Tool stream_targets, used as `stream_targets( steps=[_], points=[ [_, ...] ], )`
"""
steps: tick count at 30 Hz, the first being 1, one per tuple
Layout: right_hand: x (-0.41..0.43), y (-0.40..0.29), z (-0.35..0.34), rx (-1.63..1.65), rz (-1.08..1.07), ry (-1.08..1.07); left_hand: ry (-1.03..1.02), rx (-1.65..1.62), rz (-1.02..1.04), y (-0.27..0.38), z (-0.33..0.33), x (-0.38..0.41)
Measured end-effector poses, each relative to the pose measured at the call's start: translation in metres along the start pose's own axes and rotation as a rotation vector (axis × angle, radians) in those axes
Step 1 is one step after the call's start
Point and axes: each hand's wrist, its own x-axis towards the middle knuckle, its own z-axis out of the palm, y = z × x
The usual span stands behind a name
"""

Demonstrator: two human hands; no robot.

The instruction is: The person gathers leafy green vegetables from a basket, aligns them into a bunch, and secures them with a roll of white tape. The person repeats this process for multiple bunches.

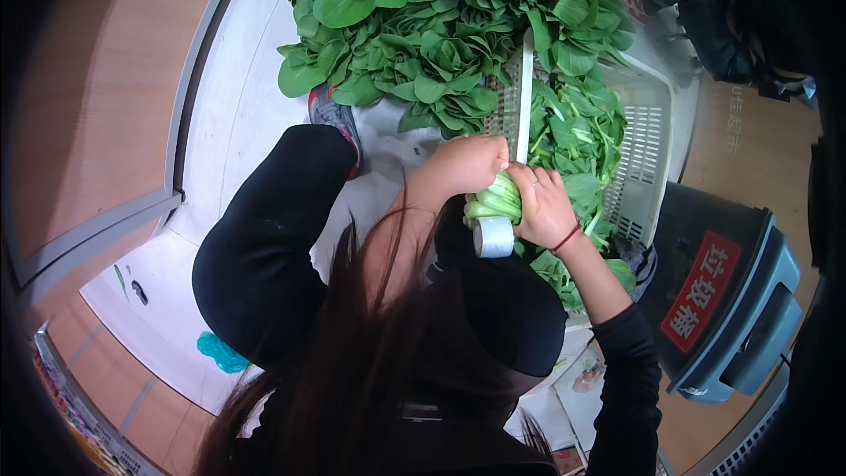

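Between my two hands, above my thigh, is a bundle of pale green leafy-vegetable stalks (499, 198). My left hand (477, 160) is curled closed at the upper side of the stalks; whether something thin is in its fingers is hidden. The fingers of my right hand (545, 205) are bent over the right side of the bundle. A roll of whitish tape (494, 237) is against the bundle's lower end, beside my right palm. Beyond my hands lies a large heap of green leafy vegetables (423, 46).
A white plastic crate (644, 139) holding loose leaves (575, 125) stands at my right, with a lidded grey bin (720, 291) beside it. Another person's dark-clothed leg (704, 13) is at the upper right. A teal plastic bag (222, 352) lies on the floor.
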Motion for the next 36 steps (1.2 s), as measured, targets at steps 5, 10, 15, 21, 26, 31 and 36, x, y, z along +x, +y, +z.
stream_targets(
  steps=[5,10,15,21,26,31,36],
  points=[
    [-0.001,-0.001,0.004,0.061,0.018,0.053,-0.068,-0.019,-0.025,0.001,-0.009,0.003],
    [-0.001,0.001,0.003,0.044,-0.033,0.081,-0.117,-0.245,-0.04,-0.005,-0.01,0.007],
    [0.007,-0.002,0.002,0.077,-0.067,0.063,0.109,-0.726,0.006,-0.032,0.015,-0.004],
    [-0.003,0.002,0.0,0.056,0.017,0.043,0.872,-0.213,-0.196,0.018,0.033,-0.047],
    [-0.003,0.002,0.004,0.051,0.021,0.067,0.133,-0.176,-0.477,0.041,0.049,-0.106],
    [-0.002,-0.003,-0.001,0.035,0.017,0.034,0.288,-0.385,-0.34,0.027,0.066,-0.107],
    [-0.001,-0.002,0.0,0.026,0.03,0.03,0.307,-0.837,-0.347,0.022,0.086,-0.117]
  ],
)
